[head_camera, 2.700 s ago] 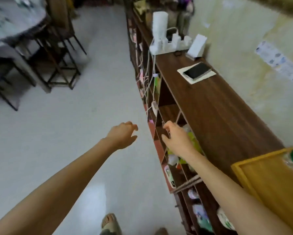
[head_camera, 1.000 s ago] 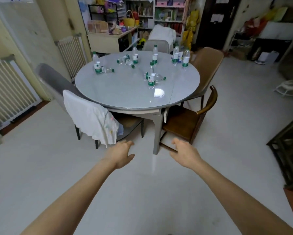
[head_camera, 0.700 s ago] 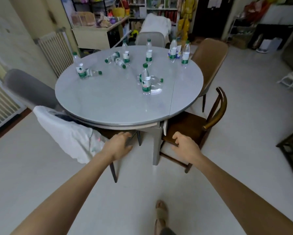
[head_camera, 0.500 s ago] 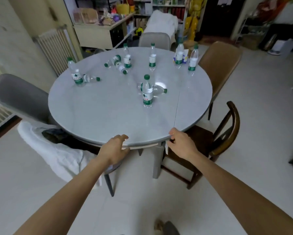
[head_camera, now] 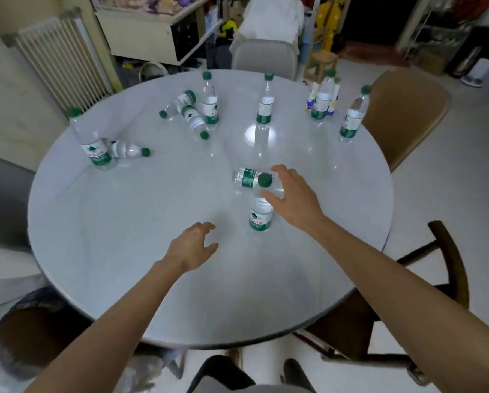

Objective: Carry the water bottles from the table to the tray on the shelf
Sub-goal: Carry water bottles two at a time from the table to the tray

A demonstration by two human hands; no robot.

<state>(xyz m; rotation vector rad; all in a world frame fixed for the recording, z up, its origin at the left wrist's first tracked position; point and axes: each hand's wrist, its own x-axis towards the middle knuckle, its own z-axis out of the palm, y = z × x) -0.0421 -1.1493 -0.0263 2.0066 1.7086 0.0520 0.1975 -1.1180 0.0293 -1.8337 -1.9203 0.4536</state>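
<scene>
Several clear water bottles with green caps and labels stand or lie on the round grey table [head_camera: 118,251]. The nearest upright bottle [head_camera: 260,214] stands mid-table, with a lying bottle [head_camera: 247,177] just behind it. My right hand [head_camera: 292,197] hovers beside that upright bottle's neck, fingers spread, thumb close to it but not closed around it. My left hand [head_camera: 193,246] is over the table to the bottle's left, fingers apart and holding nothing. Other bottles stand at the left [head_camera: 91,143], the back [head_camera: 264,106] and the right [head_camera: 352,119]. The shelf and tray are out of view.
Chairs ring the table: a brown one [head_camera: 407,114] at back right, a dark wooden one [head_camera: 447,256] at right, a grey one [head_camera: 266,56] at the back. A white cloth [head_camera: 8,285] hangs at lower left. A radiator [head_camera: 59,58] lines the left wall.
I have turned from the shelf and walked up to the table. Both hands went from the table's near edge out over its top, the right one reaching the nearest upright bottle.
</scene>
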